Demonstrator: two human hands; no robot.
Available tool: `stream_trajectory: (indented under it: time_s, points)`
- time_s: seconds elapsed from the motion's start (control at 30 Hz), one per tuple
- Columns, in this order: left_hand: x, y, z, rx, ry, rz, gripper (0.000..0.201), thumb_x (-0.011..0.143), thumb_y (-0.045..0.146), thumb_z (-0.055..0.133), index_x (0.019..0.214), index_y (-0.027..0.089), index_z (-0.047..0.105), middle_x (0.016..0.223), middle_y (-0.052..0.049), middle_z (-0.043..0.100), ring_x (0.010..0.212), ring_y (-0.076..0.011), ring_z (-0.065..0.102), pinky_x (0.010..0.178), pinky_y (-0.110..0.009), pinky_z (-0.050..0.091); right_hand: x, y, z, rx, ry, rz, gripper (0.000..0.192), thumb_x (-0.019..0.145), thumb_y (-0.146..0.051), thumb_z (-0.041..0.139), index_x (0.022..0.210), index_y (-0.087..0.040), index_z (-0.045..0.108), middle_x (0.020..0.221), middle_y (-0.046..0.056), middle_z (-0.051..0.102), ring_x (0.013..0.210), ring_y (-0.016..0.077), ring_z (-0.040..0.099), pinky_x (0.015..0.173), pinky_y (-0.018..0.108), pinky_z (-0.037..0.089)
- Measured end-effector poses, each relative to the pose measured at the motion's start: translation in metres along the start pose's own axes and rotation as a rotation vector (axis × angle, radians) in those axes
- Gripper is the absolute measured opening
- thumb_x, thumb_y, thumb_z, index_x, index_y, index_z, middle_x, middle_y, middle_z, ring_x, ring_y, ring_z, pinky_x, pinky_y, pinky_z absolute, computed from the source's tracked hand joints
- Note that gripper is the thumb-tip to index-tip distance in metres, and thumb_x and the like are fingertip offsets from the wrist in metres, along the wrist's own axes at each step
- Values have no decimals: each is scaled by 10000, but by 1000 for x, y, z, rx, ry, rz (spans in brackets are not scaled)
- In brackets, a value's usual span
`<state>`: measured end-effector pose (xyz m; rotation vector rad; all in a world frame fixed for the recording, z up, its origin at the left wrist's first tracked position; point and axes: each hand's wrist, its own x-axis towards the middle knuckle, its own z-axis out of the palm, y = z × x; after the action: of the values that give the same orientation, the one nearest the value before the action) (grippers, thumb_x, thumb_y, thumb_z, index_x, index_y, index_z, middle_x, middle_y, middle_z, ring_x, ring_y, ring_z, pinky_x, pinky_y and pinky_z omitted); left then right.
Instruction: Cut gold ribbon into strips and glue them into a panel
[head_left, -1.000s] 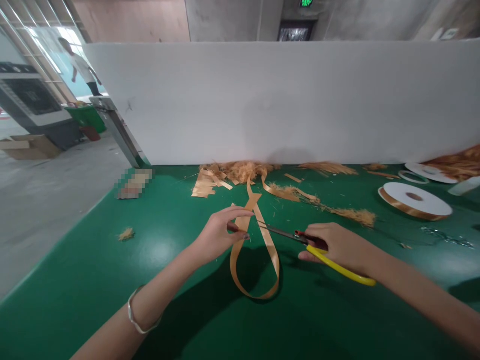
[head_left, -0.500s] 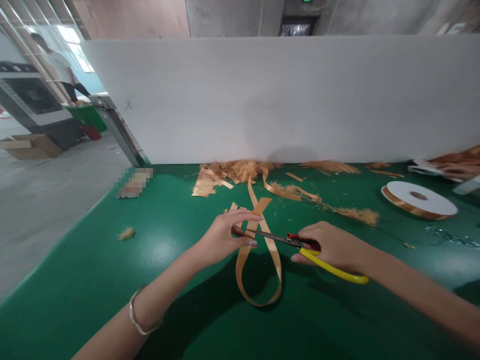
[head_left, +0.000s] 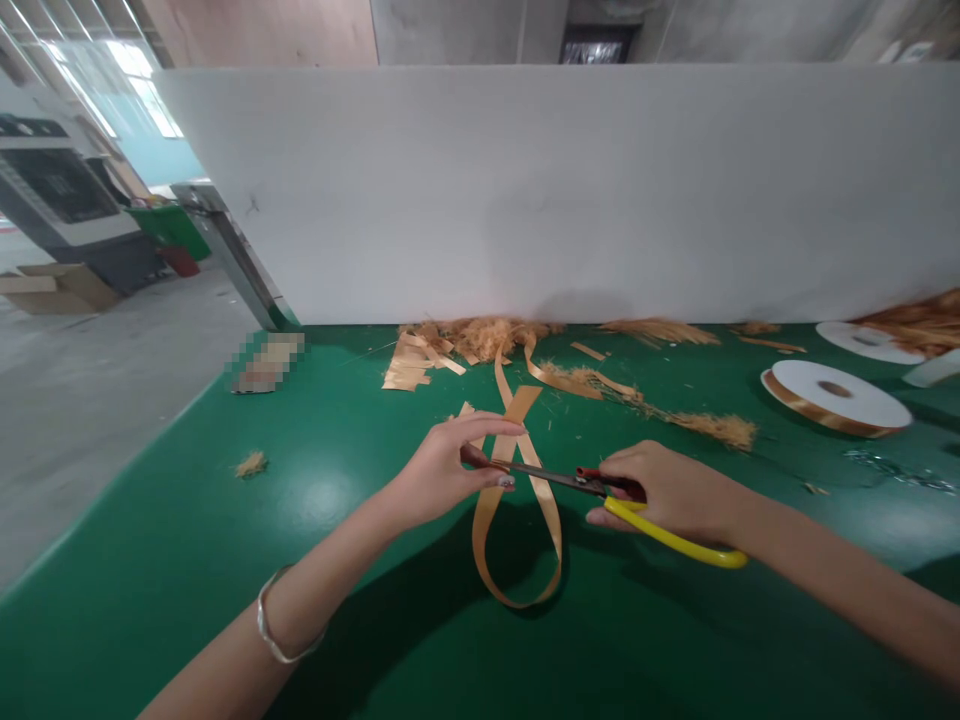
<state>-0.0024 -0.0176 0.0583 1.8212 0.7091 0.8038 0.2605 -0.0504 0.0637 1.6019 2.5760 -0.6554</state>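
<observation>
A golden satin ribbon (head_left: 555, 540) hangs in a loop above the green table, its short cut end pointing up and its other side running back to the far scraps. My left hand (head_left: 442, 465) pinches the ribbon near that end between thumb and fingers. In my right hand (head_left: 660, 490) is a pair of scissors (head_left: 686, 545) with yellow-covered handles, the fingers closed round them. The scissor blades look nearly closed and lie across the ribbon right at my left fingertips. Whether they have cut into it I cannot tell.
A white ribbon spool (head_left: 829, 395) lies at the right, with another spool (head_left: 862, 340) behind it. Frayed fibres (head_left: 487, 335) and cut ribbon pieces (head_left: 409, 365) line the foot of the white board (head_left: 525, 200). A small fibre tuft (head_left: 251, 464) sits at the left.
My hands, the ribbon and the scissors keep nearly the same place; the blades seem a little closer together. The view has shifted slightly, and the person at the far left is out of sight.
</observation>
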Motion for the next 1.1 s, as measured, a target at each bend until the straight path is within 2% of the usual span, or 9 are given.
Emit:
stream_trajectory:
  time_s: [0.27, 0.5, 0.9, 1.0, 1.1]
  points:
    - [2, -2, 2, 60, 17, 1, 416, 720, 123, 663, 1118, 236, 623, 1228, -66, 546, 769, -149, 673, 732, -300, 609, 2, -2, 0, -34, 3, -20, 456, 793, -569, 501, 573, -194, 367, 593, 2, 435, 479, 107, 354, 468, 257, 216]
    - [2, -1, 3, 20, 26, 6, 409, 715, 130, 670, 1107, 240, 631, 1230, -65, 551, 759, -153, 683, 744, -314, 610, 0, -4, 0, -26, 26, -28, 460, 805, -546, 492, 544, -197, 345, 544, 0, 410, 466, 112, 354, 471, 261, 207]
    - [1, -3, 6, -44, 11, -38, 425, 702, 116, 671, 1107, 238, 630, 1219, -73, 547, 756, -164, 698, 716, -276, 602, 1, -2, 1, -76, 10, -22, 445, 831, -534, 457, 551, -197, 376, 554, 23, 464, 495, 133, 394, 480, 271, 236]
    - [1, -5, 4, -111, 26, -102, 436, 687, 127, 692, 1103, 240, 626, 1290, -89, 512, 729, -169, 704, 695, -280, 596, -3, 4, 6, -28, 11, 14, 441, 823, -543, 471, 562, -194, 409, 589, 24, 476, 499, 133, 408, 481, 270, 247]
    - [1, -15, 0, -177, 55, -248, 454, 668, 132, 719, 1099, 233, 619, 1307, -110, 516, 693, -182, 707, 698, -318, 589, -10, 16, 17, 33, 55, 50, 420, 820, -541, 486, 587, -194, 438, 595, 15, 475, 497, 130, 405, 482, 268, 248]
